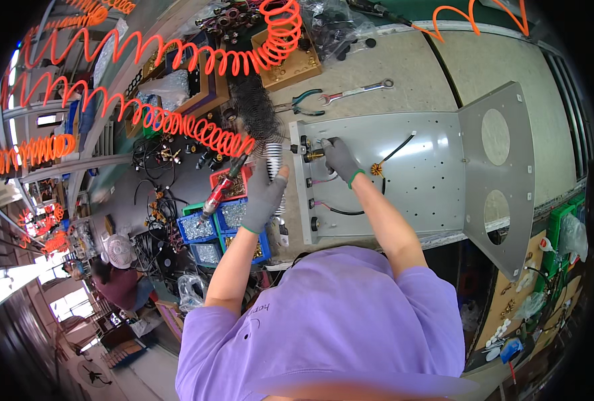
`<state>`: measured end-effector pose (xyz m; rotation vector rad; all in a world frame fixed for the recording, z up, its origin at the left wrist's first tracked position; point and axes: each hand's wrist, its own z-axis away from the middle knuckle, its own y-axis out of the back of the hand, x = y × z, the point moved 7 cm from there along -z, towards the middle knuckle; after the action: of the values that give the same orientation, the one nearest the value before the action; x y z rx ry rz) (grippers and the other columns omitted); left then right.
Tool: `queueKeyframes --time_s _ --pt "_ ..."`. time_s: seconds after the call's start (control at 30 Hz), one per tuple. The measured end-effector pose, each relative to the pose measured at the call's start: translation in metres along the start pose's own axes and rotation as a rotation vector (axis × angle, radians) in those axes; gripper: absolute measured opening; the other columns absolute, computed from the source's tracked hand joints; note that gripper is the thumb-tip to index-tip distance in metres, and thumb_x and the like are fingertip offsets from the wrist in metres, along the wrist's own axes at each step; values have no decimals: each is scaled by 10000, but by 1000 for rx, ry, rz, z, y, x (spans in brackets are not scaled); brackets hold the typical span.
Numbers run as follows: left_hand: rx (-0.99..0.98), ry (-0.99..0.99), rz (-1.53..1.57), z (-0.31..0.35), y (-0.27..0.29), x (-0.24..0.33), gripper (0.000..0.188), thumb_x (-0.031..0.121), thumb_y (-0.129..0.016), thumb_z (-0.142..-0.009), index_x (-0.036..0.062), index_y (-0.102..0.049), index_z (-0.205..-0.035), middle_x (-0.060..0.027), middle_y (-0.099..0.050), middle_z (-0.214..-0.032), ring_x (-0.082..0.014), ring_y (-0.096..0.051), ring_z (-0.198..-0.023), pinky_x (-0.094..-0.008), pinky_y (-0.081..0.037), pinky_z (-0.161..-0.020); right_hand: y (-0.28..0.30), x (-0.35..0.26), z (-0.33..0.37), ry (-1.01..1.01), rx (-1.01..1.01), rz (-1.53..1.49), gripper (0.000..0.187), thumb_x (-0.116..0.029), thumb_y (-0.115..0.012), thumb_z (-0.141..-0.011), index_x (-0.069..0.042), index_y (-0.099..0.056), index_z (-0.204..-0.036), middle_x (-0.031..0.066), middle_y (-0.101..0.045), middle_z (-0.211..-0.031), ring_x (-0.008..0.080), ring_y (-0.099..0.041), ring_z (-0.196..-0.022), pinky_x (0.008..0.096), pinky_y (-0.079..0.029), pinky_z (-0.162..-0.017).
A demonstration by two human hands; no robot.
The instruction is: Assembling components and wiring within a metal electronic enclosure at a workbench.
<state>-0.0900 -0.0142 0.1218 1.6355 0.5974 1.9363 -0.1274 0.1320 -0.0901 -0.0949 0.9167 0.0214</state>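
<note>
A grey sheet-metal box [430,194] lies open in front of me, with a row of black and brass fittings along its left wall. My right hand [340,160], in a grey glove, is inside the box near that wall, fingers closed on a brass fitting [314,155]. My left hand [263,200], gloved too, is outside the wall with thumb and fingers apart, over a silvery ribbed coil [273,160]. Nothing shows in its grasp. A black cable with a brass end [377,169] lies on the box floor. Another black cable [347,212] runs from the wall.
Left of my left hand are blue bins [197,228] of small hardware, a red bin [243,177] and a red-and-black power driver [217,195] below an orange coiled hose [197,130]. Pliers [305,101] and a wrench [357,91] lie beyond the box. A person [120,284] is at far left.
</note>
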Motion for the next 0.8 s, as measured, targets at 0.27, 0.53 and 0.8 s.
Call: queueKeyframes --time_s 0.27,0.53,0.8 --pt "24 -78 42 -18 -30 -10 377 265 -595 -835 -24 -508 -1060 -149 -582 -838 -227 -559 -753 -354 -451 -697 -1 -2 2 4 41 -133 392 -297 -461 -936 46 -476 -1126 98 -550 -690 139 -467 -409 300 -402 -358" --pt "87 -119 -200 -32 -47 -32 399 354 -609 -821 -5 -504 -960 -213 -585 -789 -359 -586 -718 -426 -447 -632 5 -9 5 190 42 -154 348 -265 -522 -902 48 -509 -1053 144 -609 -782 186 -546 -469 327 -445 -380" --pt "58 -113 -273 -27 -54 -17 408 391 -610 -814 17 -489 -924 -194 -598 -720 -367 -610 -677 -445 -450 -579 2 -10 0 221 6 -123 298 -226 -566 -874 36 -524 -1010 132 -610 -785 173 -552 -493 316 -437 -397"
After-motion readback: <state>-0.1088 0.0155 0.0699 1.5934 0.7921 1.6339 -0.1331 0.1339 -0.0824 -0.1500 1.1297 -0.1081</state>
